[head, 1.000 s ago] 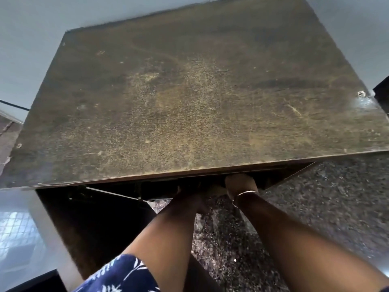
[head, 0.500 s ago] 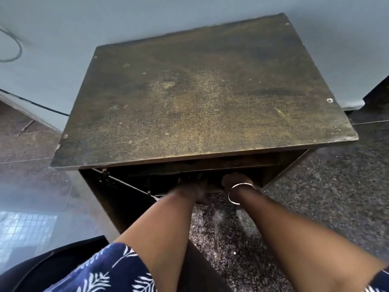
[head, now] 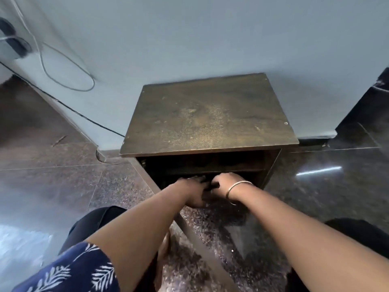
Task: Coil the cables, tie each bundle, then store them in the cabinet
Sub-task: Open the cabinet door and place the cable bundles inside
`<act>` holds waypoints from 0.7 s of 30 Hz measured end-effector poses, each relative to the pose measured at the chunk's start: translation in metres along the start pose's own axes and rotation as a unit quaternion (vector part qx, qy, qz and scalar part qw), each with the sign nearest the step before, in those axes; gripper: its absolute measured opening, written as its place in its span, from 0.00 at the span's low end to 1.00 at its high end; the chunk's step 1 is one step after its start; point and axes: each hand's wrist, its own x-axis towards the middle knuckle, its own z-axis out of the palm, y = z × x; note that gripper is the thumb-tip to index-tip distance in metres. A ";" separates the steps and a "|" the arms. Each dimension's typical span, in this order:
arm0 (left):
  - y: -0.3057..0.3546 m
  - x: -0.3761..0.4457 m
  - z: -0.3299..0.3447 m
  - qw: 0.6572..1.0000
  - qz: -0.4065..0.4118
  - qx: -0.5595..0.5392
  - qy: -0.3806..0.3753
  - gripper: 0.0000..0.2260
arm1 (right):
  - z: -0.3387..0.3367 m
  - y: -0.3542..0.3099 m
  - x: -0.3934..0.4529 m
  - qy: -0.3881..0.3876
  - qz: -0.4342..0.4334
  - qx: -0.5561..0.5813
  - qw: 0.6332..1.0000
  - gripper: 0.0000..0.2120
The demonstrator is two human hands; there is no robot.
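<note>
A small worn wooden cabinet (head: pixel 210 114) stands against the blue-grey wall with its front open and the inside dark. My left hand (head: pixel 190 189) and my right hand (head: pixel 224 184), which wears a metal bangle, are side by side at the mouth of the lower compartment. Between them sits a dark cable bundle (head: pixel 208 187), hard to make out in the shadow. The fingers of both hands curl round it. The shelf above the hands holds dim shapes I cannot identify.
The cabinet door (head: pixel 150 180) is swung open toward me on the left. A grey cable loop (head: pixel 69 81) hangs on the wall, and a black cable (head: pixel 84 114) runs along its base. Dark furniture (head: pixel 368 106) stands at right. My knees (head: pixel 92 224) rest on the polished stone floor.
My head has pulled back and up, so the cabinet looks smaller and the wall and floor show. Both hands have come out from under the top edge to the compartment's mouth.
</note>
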 end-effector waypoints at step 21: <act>-0.013 -0.133 -0.018 0.996 0.076 -0.040 0.012 0.21 | 0.018 -0.077 -0.132 0.044 0.009 0.149 0.988 0.22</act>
